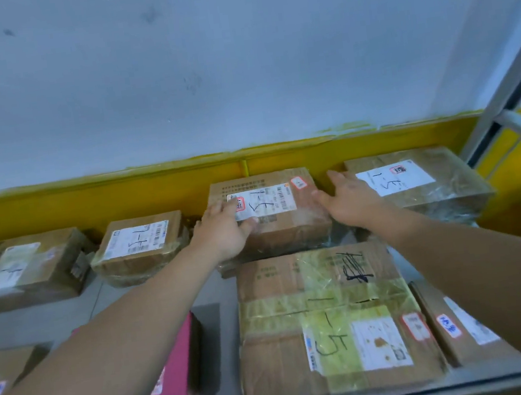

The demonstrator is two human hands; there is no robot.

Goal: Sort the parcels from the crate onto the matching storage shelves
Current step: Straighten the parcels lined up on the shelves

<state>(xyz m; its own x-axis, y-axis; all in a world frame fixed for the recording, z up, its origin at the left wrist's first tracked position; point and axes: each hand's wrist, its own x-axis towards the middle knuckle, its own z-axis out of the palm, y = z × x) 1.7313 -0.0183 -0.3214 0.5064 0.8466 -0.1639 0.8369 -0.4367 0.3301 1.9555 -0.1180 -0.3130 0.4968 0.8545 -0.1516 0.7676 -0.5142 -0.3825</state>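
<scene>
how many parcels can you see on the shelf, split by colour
brown cardboard parcels: 7
pink parcel: 1
total: 8

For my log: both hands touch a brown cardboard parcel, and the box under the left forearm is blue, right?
No: the head view shows that box is pink. The left hand and right hand do touch the brown cardboard parcel.

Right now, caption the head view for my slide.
A person's left hand and right hand touch a parcel marked 1-5 on a shelf.
</scene>
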